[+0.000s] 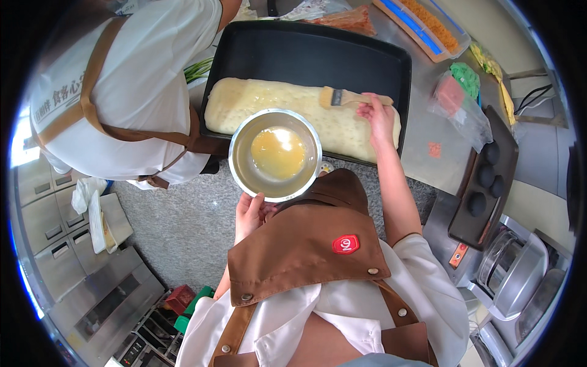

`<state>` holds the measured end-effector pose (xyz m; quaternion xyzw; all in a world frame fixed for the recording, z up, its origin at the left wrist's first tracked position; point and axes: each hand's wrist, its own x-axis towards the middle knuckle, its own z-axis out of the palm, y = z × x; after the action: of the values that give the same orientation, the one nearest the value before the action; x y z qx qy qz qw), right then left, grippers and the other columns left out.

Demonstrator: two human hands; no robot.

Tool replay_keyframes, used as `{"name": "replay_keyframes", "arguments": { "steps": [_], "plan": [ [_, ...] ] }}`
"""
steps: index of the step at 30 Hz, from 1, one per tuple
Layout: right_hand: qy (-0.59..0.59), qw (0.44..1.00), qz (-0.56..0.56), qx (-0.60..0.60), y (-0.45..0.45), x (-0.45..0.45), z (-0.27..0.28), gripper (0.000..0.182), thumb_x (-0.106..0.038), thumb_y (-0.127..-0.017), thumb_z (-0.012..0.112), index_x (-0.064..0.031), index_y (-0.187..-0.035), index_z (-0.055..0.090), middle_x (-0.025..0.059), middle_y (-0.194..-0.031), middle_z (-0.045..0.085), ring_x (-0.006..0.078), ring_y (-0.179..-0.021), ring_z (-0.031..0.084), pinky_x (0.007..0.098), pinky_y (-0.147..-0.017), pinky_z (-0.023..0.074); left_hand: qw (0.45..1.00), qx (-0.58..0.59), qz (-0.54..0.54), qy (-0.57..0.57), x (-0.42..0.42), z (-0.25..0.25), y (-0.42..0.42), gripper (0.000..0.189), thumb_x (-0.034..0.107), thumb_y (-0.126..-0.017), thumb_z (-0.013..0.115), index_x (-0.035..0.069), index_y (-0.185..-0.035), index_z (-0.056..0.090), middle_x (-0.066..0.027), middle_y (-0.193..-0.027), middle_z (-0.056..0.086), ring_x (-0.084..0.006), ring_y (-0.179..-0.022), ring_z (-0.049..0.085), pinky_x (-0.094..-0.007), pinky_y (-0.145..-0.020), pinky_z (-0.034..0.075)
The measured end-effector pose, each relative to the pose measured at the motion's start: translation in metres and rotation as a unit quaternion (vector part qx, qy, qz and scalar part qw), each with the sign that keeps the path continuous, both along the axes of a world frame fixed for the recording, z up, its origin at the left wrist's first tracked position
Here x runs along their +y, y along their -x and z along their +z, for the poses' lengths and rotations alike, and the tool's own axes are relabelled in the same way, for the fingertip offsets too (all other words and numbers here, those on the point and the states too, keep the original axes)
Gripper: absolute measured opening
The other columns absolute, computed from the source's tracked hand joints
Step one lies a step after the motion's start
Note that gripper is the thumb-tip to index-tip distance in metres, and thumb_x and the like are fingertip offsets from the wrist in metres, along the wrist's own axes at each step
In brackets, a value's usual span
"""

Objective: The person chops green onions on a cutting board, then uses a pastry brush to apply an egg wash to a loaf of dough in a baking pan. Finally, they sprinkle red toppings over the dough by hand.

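My left hand (252, 212) grips the near rim of a steel bowl (237, 170), which holds a shallow pool of yellow liquid (278, 153). In my right hand (377, 117) is the wooden handle of a pastry brush (338, 97). Its bristles rest on or just over the far edge of a long slab of pale, dimpled dough (275, 95). The dough lies along the near half of a black rectangular baking pan (316, 52), and parts of its left end look glossy. The bowl hides some of the dough's near edge.
A co-worker in a white shirt and brown straps (137, 78) stands close at the left. On the steel worktable (426, 96) are a plastic box of orange crumbs (431, 27), a plastic bag with something pink (451, 96) and a dark tray with round black pieces (463, 220).
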<state>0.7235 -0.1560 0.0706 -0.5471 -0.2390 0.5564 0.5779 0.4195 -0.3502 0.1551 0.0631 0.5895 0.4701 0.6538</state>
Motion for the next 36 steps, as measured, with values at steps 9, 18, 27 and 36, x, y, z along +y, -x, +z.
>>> {"name": "replay_keyframes", "arguments": {
  "steps": [9,18,27,36],
  "plan": [
    [0.006,0.991,-0.052,-0.124,-0.046,-0.015,0.017,0.026,-0.023,-0.095,0.054,-0.0001,-0.095,0.067,0.0068,-0.073,0.062,0.0135,-0.060,0.061,0.0260,-0.058,0.0492,0.999,-0.039,0.030,-0.022,-0.011,0.006,0.014,0.012,0.008,-0.096,0.051,0.002,-0.106,0.053,-0.0119,-0.084,0.067,-0.0160,-0.064,0.064,-0.0268,-0.058,0.055],
    [-0.032,0.994,0.023,-0.100,0.047,0.023,0.025,0.027,-0.023,-0.094,0.055,0.0017,-0.093,0.067,0.0068,-0.070,0.063,0.0122,-0.059,0.061,0.0260,-0.057,0.0500,1.000,-0.004,0.019,-0.005,0.000,0.017,0.014,0.015,0.009,-0.096,0.052,0.002,-0.109,0.051,-0.0104,-0.082,0.064,-0.0139,-0.062,0.063,-0.0232,-0.057,0.053],
    [0.001,0.993,-0.037,-0.110,-0.021,0.020,-0.003,0.023,-0.019,-0.092,0.054,0.0004,-0.093,0.067,0.0069,-0.071,0.063,0.0130,-0.056,0.062,0.0250,-0.054,0.0505,1.000,0.004,0.010,-0.017,0.002,0.011,0.018,0.014,0.008,-0.095,0.053,0.001,-0.107,0.052,-0.0109,-0.082,0.066,-0.0126,-0.061,0.061,-0.0239,-0.058,0.054],
    [0.022,0.960,-0.165,-0.227,-0.165,-0.048,0.014,0.028,-0.023,-0.094,0.054,0.0024,-0.100,0.063,0.0052,-0.076,0.060,0.0106,-0.064,0.058,0.0261,-0.060,0.0515,0.998,0.019,-0.051,-0.015,0.004,0.010,0.009,0.011,0.010,-0.096,0.052,0.004,-0.105,0.055,-0.0073,-0.072,0.065,-0.0109,-0.057,0.061,-0.0228,-0.051,0.050]
  ]
}}
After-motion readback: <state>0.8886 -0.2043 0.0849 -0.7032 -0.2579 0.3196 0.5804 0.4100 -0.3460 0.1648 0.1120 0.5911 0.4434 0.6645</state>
